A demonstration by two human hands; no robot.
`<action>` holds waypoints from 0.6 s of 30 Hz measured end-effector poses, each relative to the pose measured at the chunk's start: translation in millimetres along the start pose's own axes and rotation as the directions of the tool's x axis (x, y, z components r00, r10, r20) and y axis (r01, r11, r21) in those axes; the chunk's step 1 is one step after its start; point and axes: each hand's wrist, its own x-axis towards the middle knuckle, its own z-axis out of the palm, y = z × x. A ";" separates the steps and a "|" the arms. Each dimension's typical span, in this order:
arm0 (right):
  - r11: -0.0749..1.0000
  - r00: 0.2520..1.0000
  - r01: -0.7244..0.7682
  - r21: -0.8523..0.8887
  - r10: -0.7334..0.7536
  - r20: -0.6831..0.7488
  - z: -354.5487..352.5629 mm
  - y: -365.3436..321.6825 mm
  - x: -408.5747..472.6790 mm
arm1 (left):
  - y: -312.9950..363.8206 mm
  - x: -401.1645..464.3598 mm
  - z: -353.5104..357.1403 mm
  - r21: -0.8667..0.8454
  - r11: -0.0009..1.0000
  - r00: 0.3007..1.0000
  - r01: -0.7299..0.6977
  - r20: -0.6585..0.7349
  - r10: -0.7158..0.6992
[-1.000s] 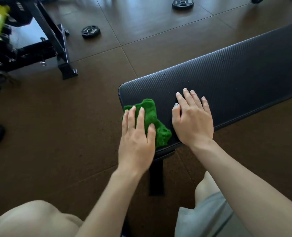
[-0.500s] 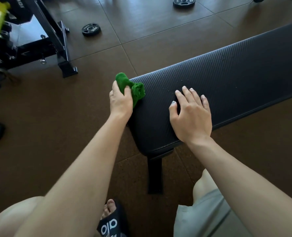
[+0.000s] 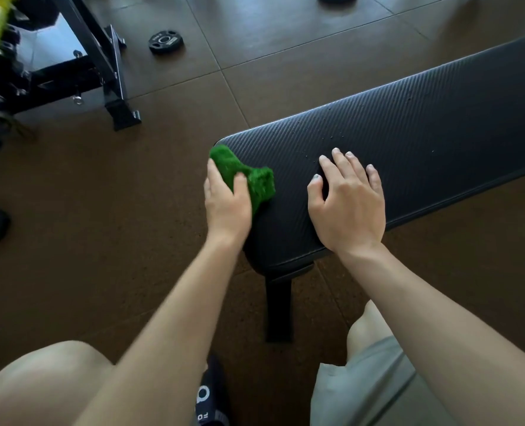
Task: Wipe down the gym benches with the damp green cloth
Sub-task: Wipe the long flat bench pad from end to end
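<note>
Head view: we see our left hand [image 3: 227, 204] gripping the bunched green cloth [image 3: 249, 176], fingers curled round it, at the near-left end of the black bench [image 3: 424, 133]. The cloth rests on the pad's rounded edge. Our right hand [image 3: 347, 207] lies flat on the pad just beside, fingers straight and slightly spread. Beyond, a weight plate [image 3: 166, 41] lies on the brown floor [image 3: 101, 210] near a black rack [image 3: 107, 72].

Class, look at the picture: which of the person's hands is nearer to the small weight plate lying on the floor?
Left. The left hand, gripping the green cloth at the bench end, lies closer to the weight plate. The right hand rests flat on the pad, farther right.
</note>
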 end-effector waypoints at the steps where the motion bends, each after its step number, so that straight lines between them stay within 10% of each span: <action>1: 1.000 1.000 0.002 -0.001 -0.002 -0.001 0.1 -0.1 -0.1 | 3.8 15.7 -0.2 0.005 1.000 1.000 0.025 0.009 -0.025; 13: 0.999 1.000 0.006 0.042 -0.006 0.008 -3.0 2.2 -1.2 | -21.1 -134.4 10.3 0.097 0.966 0.971 -0.240 0.002 0.241; 18: 0.999 1.000 -0.005 0.040 0.003 0.029 -3.6 2.3 3.1 | -13.0 -77.4 -2.6 0.438 0.633 0.769 -0.639 0.373 0.519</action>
